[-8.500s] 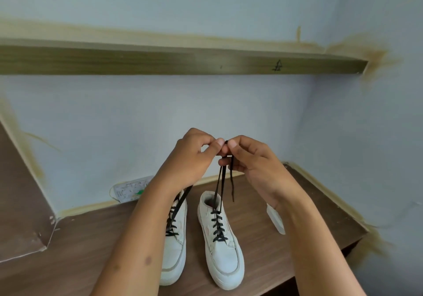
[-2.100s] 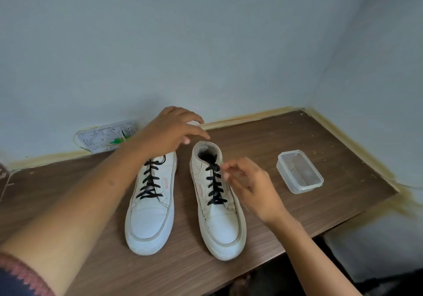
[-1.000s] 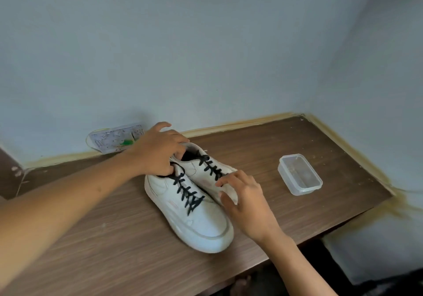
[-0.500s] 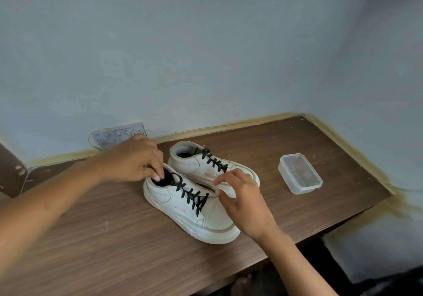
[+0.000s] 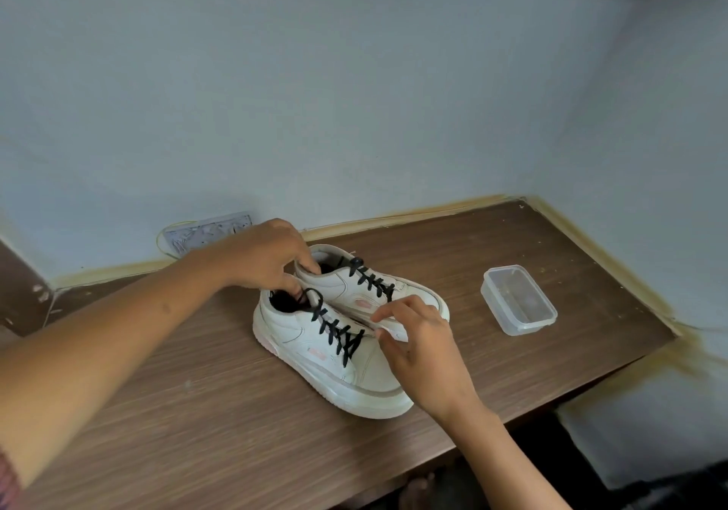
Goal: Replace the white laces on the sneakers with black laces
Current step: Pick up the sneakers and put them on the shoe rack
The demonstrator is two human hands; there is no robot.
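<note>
Both sneakers sit side by side near the middle of the bench, toes pointing toward the front right corner. The near sneaker and far sneaker each carry black laces crossed through every eyelet I can see; no white lace shows anywhere. So lacing looks done on both, judging by what's visible. Can't see lace ends or bows, probably tucked inside the collars. What's left seems only tidying/lining up the pair.

Left hand: fingers curled at the heel ends, index over the far sneaker's collar, thumb side at the near one's collar, a narrow grip on the collars as far as I can tell. Right hand: fingers bent, tips pressing the far sneaker's sidewall where it meets the near shoe; whether it truly pinches anything I can't tell.

Materials: uppers are smooth off-white leather-like panels w/ small pink tags, thick rubbery platform soles, rounded toes, dark lining inside. Laces thin, flat, matte. Bench is brown wood-grain laminate, slightly speckled.

Toward the right edge, well apart from the shoes: a clear plastic container, rectangular w/ rounded corners, no lid on. At the back edge against the wall, a pale socket plate.
</note>
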